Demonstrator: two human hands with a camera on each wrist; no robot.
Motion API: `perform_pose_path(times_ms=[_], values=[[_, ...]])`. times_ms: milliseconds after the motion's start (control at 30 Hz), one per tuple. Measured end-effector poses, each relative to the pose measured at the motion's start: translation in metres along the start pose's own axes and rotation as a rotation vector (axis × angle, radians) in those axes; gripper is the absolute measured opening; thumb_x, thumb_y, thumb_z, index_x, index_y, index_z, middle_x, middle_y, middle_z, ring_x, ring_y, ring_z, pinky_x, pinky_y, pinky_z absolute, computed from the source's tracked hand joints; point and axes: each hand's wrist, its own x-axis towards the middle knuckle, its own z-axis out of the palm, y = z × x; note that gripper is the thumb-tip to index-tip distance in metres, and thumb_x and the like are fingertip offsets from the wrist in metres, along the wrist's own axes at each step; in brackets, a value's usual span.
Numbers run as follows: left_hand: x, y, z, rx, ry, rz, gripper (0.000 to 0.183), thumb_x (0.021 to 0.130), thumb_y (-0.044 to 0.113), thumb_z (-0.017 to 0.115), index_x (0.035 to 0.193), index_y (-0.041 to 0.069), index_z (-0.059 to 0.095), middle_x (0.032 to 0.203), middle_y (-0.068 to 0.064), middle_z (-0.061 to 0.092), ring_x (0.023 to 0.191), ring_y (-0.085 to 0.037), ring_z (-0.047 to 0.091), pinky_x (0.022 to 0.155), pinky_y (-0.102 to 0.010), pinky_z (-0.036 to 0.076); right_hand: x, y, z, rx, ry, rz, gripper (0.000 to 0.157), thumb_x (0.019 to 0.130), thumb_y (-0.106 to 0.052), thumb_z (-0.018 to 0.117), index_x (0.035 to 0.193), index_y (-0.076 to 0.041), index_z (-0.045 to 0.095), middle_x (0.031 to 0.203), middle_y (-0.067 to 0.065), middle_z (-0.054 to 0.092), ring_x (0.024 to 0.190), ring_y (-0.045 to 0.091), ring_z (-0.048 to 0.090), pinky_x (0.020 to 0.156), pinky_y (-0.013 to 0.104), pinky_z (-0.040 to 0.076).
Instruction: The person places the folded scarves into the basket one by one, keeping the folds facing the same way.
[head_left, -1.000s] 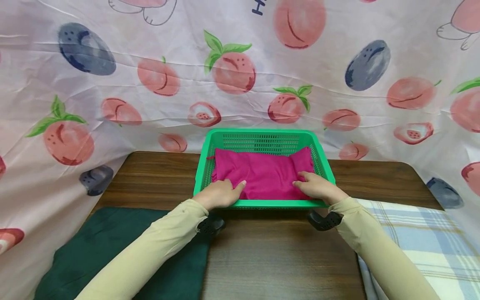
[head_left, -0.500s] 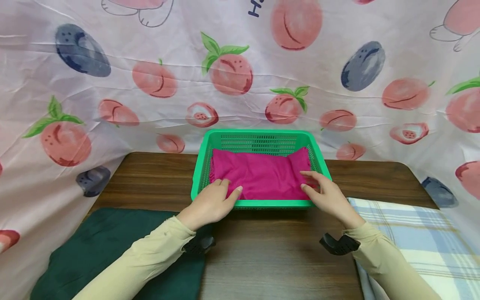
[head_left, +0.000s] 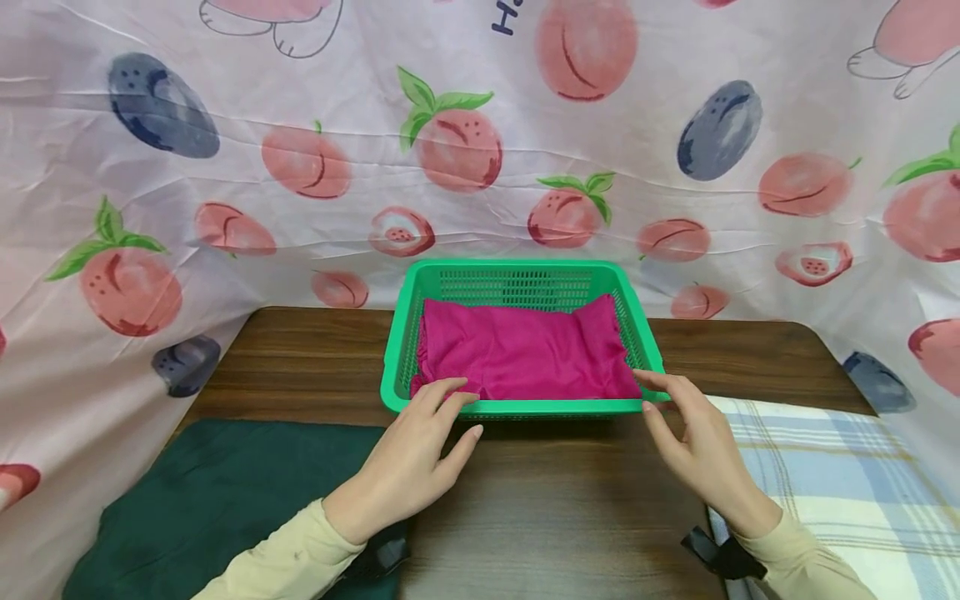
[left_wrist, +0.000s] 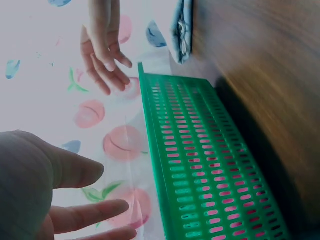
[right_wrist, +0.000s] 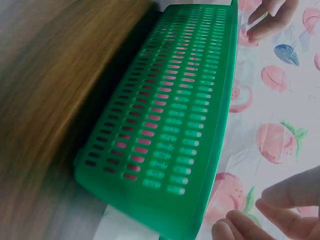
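Note:
A folded magenta cloth (head_left: 525, 350) lies inside the green plastic basket (head_left: 555, 407), its right back corner raised against the basket wall. My left hand (head_left: 412, 458) is at the basket's front left, fingers spread and relaxed, fingertips overlapping the near rim in the head view. At the front right corner, my right hand (head_left: 697, 442) has loosely bent fingers, with nothing between them. In the left wrist view, the slotted basket side (left_wrist: 200, 165) stands beside the left fingers (left_wrist: 90, 215). Pink cloth shows through the slots in the right wrist view, with the right fingers (right_wrist: 290, 210) above the rim.
A dark green cloth (head_left: 225, 500) lies flat on the table's left side. On the right is a folded blue and white plaid cloth (head_left: 832, 492). The brown wooden table (head_left: 562, 508) stretches in front of the basket. Behind it hangs a fruit-print curtain (head_left: 480, 217).
Both hands have let go of the magenta cloth and drawn back toward the person, the right one also moving outward. The cloth stays in the basket.

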Motion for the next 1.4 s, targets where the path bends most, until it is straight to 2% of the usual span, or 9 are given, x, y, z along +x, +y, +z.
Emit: perform_pose_path(times_ms=[233, 400, 567, 667, 733, 833, 1000, 1267, 1400], values=[[-0.023, 0.005, 0.004, -0.026, 0.053, 0.004, 0.028, 0.090, 0.021, 0.066, 0.115, 0.010, 0.064, 0.126, -0.002, 0.056, 0.117, -0.016, 0.053, 0.089, -0.035, 0.051, -0.025, 0.002, -0.012, -0.098, -0.014, 0.009, 0.047, 0.077, 0.010, 0.067, 0.122, -0.004, 0.061, 0.111, 0.006, 0.064, 0.087, 0.007, 0.053, 0.075, 0.015, 0.040], [-0.042, 0.005, 0.011, -0.054, 0.101, -0.036, 0.027, 0.087, 0.018, 0.070, 0.114, 0.015, 0.065, 0.120, 0.006, 0.057, 0.112, -0.009, 0.054, 0.082, -0.030, 0.053, -0.046, 0.005, -0.022, -0.172, -0.026, 0.094, 0.050, 0.080, 0.004, 0.069, 0.127, -0.010, 0.059, 0.116, 0.006, 0.061, 0.089, 0.004, 0.053, 0.073, 0.016, 0.043], [-0.058, 0.006, 0.022, -0.086, 0.092, -0.087, 0.026, 0.088, 0.017, 0.069, 0.113, 0.017, 0.065, 0.119, 0.010, 0.056, 0.109, -0.006, 0.056, 0.080, -0.029, 0.053, -0.064, 0.014, -0.031, -0.219, -0.040, 0.150, 0.050, 0.081, -0.001, 0.072, 0.129, -0.005, 0.056, 0.119, 0.012, 0.058, 0.099, 0.019, 0.055, 0.083, 0.012, 0.035], [-0.066, 0.008, 0.028, -0.099, 0.076, -0.117, 0.025, 0.088, 0.017, 0.069, 0.113, 0.018, 0.065, 0.120, 0.012, 0.055, 0.107, -0.006, 0.056, 0.080, -0.030, 0.052, -0.076, 0.021, -0.036, -0.233, -0.069, 0.188, 0.051, 0.082, -0.004, 0.072, 0.130, 0.000, 0.053, 0.122, 0.019, 0.054, 0.107, 0.033, 0.050, 0.090, 0.030, 0.036], [-0.070, 0.008, 0.030, -0.105, 0.071, -0.143, 0.024, 0.087, 0.017, 0.069, 0.111, 0.018, 0.065, 0.119, 0.011, 0.056, 0.106, -0.007, 0.057, 0.079, -0.030, 0.052, -0.082, 0.025, -0.038, -0.239, -0.104, 0.226, 0.051, 0.084, -0.007, 0.071, 0.131, 0.000, 0.051, 0.125, 0.023, 0.051, 0.110, 0.040, 0.047, 0.087, 0.045, 0.037], [-0.074, 0.008, 0.032, -0.110, 0.068, -0.167, 0.023, 0.086, 0.016, 0.070, 0.109, 0.018, 0.066, 0.119, 0.010, 0.057, 0.105, -0.008, 0.058, 0.076, -0.029, 0.052, -0.091, 0.033, -0.041, -0.261, -0.146, 0.287, 0.049, 0.086, -0.010, 0.069, 0.130, 0.001, 0.051, 0.128, 0.031, 0.046, 0.110, 0.048, 0.044, 0.081, 0.059, 0.036], [-0.081, 0.006, 0.034, -0.113, 0.084, -0.186, 0.023, 0.085, 0.015, 0.071, 0.108, 0.017, 0.067, 0.117, 0.008, 0.059, 0.100, -0.008, 0.060, 0.073, -0.028, 0.053, -0.101, 0.044, -0.043, -0.339, -0.166, 0.341, 0.044, 0.088, -0.015, 0.068, 0.125, 0.004, 0.053, 0.125, 0.037, 0.045, 0.106, 0.056, 0.043, 0.079, 0.066, 0.030], [-0.093, 0.002, 0.036, -0.103, 0.113, -0.217, 0.024, 0.082, 0.013, 0.074, 0.105, 0.016, 0.068, 0.112, 0.006, 0.061, 0.095, -0.007, 0.062, 0.071, -0.028, 0.053, -0.110, 0.057, -0.048, -0.357, -0.174, 0.481, 0.036, 0.102, -0.016, 0.041, 0.127, 0.010, 0.047, 0.125, 0.039, 0.042, 0.117, 0.061, 0.033, 0.084, 0.073, 0.021], [-0.095, 0.001, 0.034, -0.104, 0.083, -0.255, 0.023, 0.082, 0.014, 0.074, 0.105, 0.017, 0.068, 0.112, 0.007, 0.061, 0.095, -0.006, 0.061, 0.072, -0.028, 0.053, -0.116, 0.066, -0.052, -0.368, -0.225, 0.524, 0.038, 0.103, -0.018, 0.039, 0.128, 0.010, 0.046, 0.131, 0.041, 0.034, 0.126, 0.063, 0.021, 0.088, 0.078, 0.015]])
